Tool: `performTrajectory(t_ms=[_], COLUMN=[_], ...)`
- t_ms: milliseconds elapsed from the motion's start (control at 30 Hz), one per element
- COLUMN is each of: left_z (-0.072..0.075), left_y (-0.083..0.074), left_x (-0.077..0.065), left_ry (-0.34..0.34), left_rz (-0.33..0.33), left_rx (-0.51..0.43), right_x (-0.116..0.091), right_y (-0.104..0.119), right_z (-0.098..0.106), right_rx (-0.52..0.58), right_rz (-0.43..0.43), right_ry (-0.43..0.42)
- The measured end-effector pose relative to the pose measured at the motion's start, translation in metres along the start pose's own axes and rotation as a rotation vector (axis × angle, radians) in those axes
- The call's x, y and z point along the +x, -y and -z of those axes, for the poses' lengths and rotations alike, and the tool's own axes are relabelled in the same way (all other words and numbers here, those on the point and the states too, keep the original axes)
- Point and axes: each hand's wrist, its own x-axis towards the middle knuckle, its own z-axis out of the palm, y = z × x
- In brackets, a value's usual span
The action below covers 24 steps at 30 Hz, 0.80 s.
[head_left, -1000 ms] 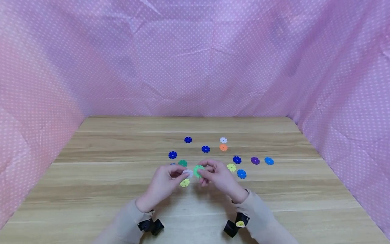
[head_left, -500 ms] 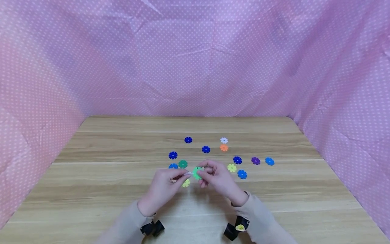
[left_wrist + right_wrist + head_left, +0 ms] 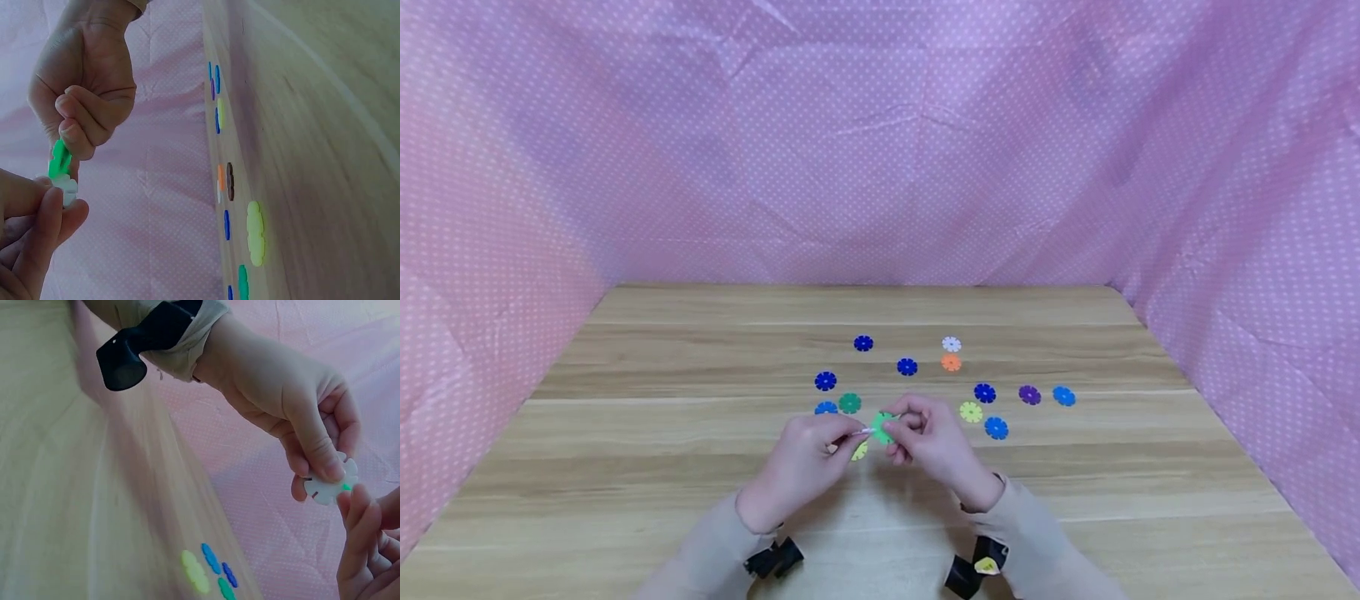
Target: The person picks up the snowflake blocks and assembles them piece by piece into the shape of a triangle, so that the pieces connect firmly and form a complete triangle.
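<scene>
My left hand (image 3: pixel 801 467) pinches a white notched plastic disc (image 3: pixel 325 487) between thumb and fingers, turned nearly edge-on in the head view. A bright green notched disc (image 3: pixel 882 427) is pinched by my right hand (image 3: pixel 938 442), its face towards the head camera. Both hands hold the discs above the table, and the two discs meet crosswise at their rims. In the left wrist view the green disc stands against the white one; fingertips cover much of both. How deep the notches interlock cannot be told. A yellow disc (image 3: pixel 860 451) lies below the left fingers, partly covered.
Several loose discs lie flat on the wooden table (image 3: pixel 625 467): dark blue (image 3: pixel 863 343), white (image 3: pixel 951 344), orange (image 3: pixel 951 362), teal green (image 3: pixel 850 403), purple (image 3: pixel 1029 395) and light blue (image 3: pixel 996 428). A brown disc (image 3: pixel 230 181) shows in the left wrist view. Pink dotted cloth (image 3: pixel 880 167) surrounds the table.
The left hand has turned the white disc from face-on to edge-on and brought it against the green disc. The right hand has shifted the green disc slightly left.
</scene>
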Motion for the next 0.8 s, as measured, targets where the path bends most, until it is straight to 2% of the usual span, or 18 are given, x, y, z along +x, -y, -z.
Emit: performTrajectory(t_ms=[167,300,467,700,800], left_z=[0.0,0.001,0.001,0.0,0.0], left_y=[0.001,0.001,0.0,0.001,0.0], left_x=[-0.003,-0.004,-0.004,-0.002,0.001], left_ry=[0.022,0.008,-0.01,-0.102,-0.117], left_rz=[0.007,0.02,0.001,-0.014,0.013], left_rx=[-0.032,-0.033,-0.021,-0.006,-0.02], right_x=[-0.001,-0.001,-0.003,-0.003,-0.002], right_y=[-0.003,-0.001,0.002,0.009,0.012], right_z=[-0.004,-0.007,-0.011,-0.014,-0.013], right_rx=[0.04,0.04,0.054,0.03,0.064], right_rz=[-0.041,-0.04,-0.042,-0.002,-0.012], right_ry=[0.008,0.001,-0.014,-0.031,-0.054])
